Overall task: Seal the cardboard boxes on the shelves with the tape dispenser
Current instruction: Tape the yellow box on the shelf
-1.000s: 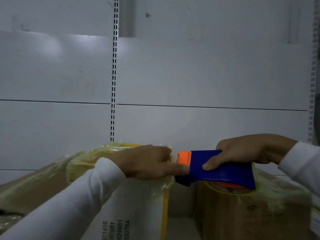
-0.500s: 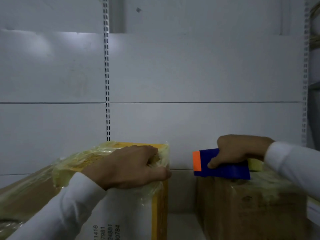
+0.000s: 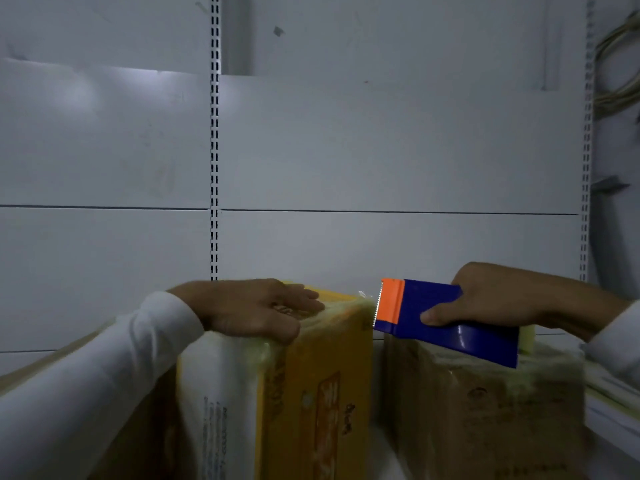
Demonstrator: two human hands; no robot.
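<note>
A yellow and white cardboard box [image 3: 311, 393] stands at lower centre, its top covered in yellowish tape. My left hand [image 3: 256, 311] lies flat on the box's top near its right corner, thumb over the front edge. My right hand [image 3: 498, 299] grips a blue tape dispenser [image 3: 446, 320] with an orange toothed cutter end, held in the air just right of that corner. Below the dispenser sits a brown cardboard box [image 3: 485, 410], its top also wrapped in tape.
White metal shelf back panels [image 3: 381, 150] with slotted uprights [image 3: 214, 168] fill the view behind. A narrow gap separates the two boxes. More taped cardboard lies at the far left [image 3: 20, 379]. Cables hang at the upper right [image 3: 620, 64].
The dispenser came away from the yellow box's corner, then swung back near it. My left hand went from pointing at the cutter to lying flat on the box top.
</note>
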